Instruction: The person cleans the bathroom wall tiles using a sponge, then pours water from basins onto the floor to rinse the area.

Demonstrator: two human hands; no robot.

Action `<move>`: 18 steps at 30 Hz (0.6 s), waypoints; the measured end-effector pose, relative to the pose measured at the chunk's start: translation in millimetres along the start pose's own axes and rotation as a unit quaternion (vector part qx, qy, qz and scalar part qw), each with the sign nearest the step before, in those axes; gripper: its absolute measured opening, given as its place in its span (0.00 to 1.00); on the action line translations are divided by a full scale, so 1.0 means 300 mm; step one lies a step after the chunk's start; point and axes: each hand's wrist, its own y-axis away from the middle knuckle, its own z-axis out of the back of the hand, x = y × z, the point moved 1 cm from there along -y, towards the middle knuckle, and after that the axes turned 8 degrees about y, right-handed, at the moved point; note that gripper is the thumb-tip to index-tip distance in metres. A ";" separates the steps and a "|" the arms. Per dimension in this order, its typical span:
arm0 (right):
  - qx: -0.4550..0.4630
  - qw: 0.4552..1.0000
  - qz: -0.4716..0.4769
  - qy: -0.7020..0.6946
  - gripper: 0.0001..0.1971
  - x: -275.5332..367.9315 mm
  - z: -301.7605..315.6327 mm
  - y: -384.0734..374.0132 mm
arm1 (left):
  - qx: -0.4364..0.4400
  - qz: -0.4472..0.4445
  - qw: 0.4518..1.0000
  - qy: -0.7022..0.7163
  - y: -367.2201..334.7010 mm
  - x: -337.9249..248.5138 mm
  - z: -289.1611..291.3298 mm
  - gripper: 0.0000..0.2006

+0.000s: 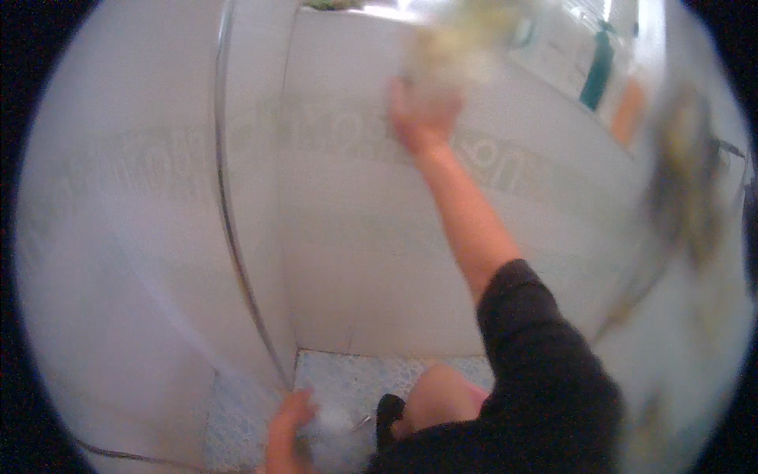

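Note:
My right hand [426, 118] is raised high against the tiled wall [379, 237], its arm in a dark sleeve [545, 347]. The thumb and fingers curl round a blurred pale yellow, whitish thing [454, 59] whose kind I cannot make out. Low on the left, my left hand [290, 415] is closed beside a hazy whitish patch [335, 430]; what it grips is hidden. A silvery tube [225, 189] runs down the left wall and ends close to this hand.
Above on the right stand a green bottle [598, 67] and an orange container [629, 110]. A bare knee [442, 391] and a black shoe [387, 415] show over the blue patterned floor [332, 367]. A dark hose [134, 457] lies at lower left. Yellow-brown blur [687, 182] covers the right side.

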 end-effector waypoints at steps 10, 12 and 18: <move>0.033 0.999 0.027 -0.020 0.17 -0.119 0.074 -0.104 | 0.021 0.062 0.995 -0.069 -0.074 0.095 -0.065 0.34; -0.060 0.991 0.008 0.121 0.18 -0.334 0.062 -0.088 | 0.036 0.022 0.998 -0.049 -0.054 0.099 -0.027 0.35; -0.099 0.987 -0.100 0.079 0.21 -0.412 0.159 -0.073 | 0.021 -0.007 1.000 -0.019 0.130 -0.018 -0.052 0.34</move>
